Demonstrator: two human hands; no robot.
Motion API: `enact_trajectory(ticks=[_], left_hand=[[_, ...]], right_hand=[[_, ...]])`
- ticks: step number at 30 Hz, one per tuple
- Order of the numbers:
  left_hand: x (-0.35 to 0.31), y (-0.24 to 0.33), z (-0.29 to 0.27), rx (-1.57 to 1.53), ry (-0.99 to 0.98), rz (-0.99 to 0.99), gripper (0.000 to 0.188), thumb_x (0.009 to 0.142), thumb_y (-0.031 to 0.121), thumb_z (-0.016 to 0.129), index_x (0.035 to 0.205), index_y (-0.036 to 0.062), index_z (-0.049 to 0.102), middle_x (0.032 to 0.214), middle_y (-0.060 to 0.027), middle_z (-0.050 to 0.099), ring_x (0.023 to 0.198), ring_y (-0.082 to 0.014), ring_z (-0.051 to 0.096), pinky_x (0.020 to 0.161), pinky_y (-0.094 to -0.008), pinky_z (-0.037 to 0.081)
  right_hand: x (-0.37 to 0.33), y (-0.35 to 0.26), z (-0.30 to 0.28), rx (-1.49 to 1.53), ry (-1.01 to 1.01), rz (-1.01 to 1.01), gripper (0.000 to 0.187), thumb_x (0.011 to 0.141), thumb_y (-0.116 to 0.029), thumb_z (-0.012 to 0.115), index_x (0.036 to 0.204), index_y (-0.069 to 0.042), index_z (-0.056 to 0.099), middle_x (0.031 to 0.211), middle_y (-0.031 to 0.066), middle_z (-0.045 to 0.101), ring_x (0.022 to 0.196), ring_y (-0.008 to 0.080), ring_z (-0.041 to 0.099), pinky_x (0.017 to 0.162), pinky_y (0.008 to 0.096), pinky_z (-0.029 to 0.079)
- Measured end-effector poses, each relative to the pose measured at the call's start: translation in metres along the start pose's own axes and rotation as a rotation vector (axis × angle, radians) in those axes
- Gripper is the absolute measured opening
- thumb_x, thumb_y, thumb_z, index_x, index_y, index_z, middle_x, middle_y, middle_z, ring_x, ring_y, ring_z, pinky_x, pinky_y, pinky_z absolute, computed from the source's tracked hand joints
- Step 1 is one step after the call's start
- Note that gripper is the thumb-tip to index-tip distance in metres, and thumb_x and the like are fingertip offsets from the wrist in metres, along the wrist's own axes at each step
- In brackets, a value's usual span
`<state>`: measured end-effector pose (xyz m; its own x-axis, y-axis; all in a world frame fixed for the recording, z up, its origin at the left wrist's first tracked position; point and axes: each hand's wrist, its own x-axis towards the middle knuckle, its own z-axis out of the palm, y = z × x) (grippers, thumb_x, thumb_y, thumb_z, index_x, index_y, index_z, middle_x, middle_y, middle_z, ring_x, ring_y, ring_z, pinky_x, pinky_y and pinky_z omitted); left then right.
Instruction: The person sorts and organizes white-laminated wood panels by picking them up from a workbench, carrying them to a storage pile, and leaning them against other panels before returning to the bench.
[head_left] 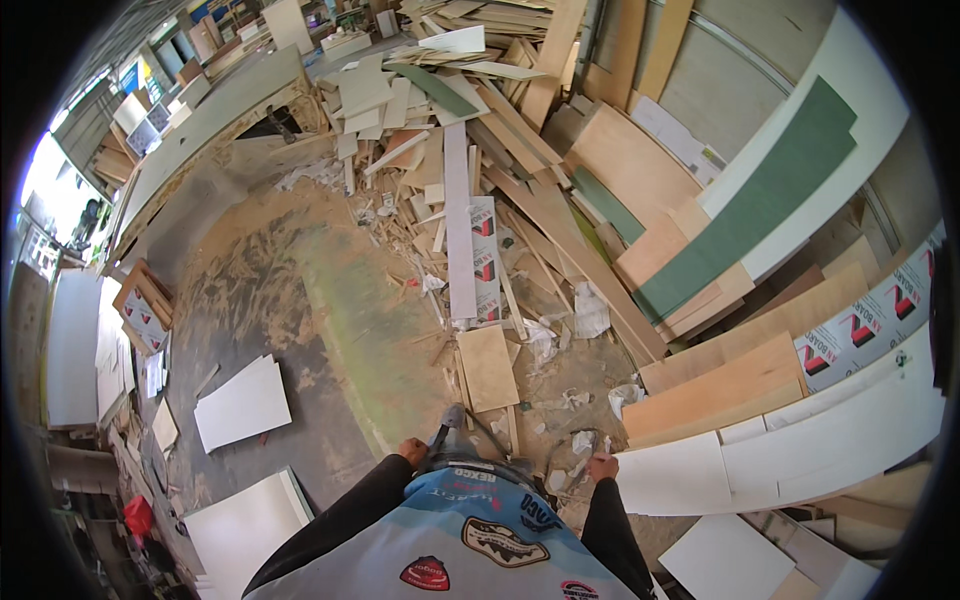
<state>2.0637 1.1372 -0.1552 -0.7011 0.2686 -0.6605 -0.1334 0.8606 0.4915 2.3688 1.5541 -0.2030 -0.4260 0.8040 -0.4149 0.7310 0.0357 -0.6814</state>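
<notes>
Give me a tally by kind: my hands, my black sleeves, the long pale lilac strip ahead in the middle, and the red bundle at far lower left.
Hands, left hand and right hand: 2
Black sleeves: 2
Lilac strip: 1
Red bundle: 1
Total: 6

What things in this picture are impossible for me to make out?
All in the head view:
Right hand: too small to tell whether its fingers touch the white panel.
Left hand: too small to tell what, if anything, it holds.
Bottom of the offcut heap: hidden by pieces on top.
Outside the bright opening: washed out by glare.
</notes>
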Motion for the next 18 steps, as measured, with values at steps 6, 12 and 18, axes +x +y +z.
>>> enact_trajectory(ticks=[6,12,18], left_hand=[[0.021,-0.004,-0.031,-0.068,-0.117,0.016,0.029,0.072,0.03,0.059,0.086,0.0074,0.07,0.085,-0.0187,0.066,0.085,-0.0312,0.063,0.079,-0.0368,0.049],[0.067,-0.007,-0.064,-0.051,-0.129,0.069,0.029,0.075,0.029,0.057,0.085,0.0047,0.068,0.084,-0.0198,0.065,0.084,-0.0334,0.063,0.078,-0.0383,0.049],[0.116,-0.011,-0.106,0.196,-0.139,0.243,0.028,0.076,0.026,0.054,0.081,0.0012,0.066,0.085,-0.0229,0.063,0.086,-0.0368,0.061,0.079,-0.0412,0.048]], right_hand=[[0.013,-0.075,0.059,0.063,0.007,-0.108,0.013,0.066,-0.008,0.065,0.074,0.002,0.065,0.064,0.0115,0.064,0.053,0.0165,0.061,0.048,0.0285,0.047],[-0.034,-0.133,0.132,-0.201,-0.268,-0.223,0.02,0.065,-0.017,0.066,0.076,-0.001,0.068,0.068,0.0107,0.066,0.061,0.0186,0.064,0.06,0.0292,0.051],[-0.06,-0.161,0.146,-0.154,-0.397,-0.21,0.026,0.067,-0.026,0.068,0.081,-0.004,0.069,0.072,0.0109,0.067,0.071,0.0228,0.065,0.065,0.0326,0.051]])
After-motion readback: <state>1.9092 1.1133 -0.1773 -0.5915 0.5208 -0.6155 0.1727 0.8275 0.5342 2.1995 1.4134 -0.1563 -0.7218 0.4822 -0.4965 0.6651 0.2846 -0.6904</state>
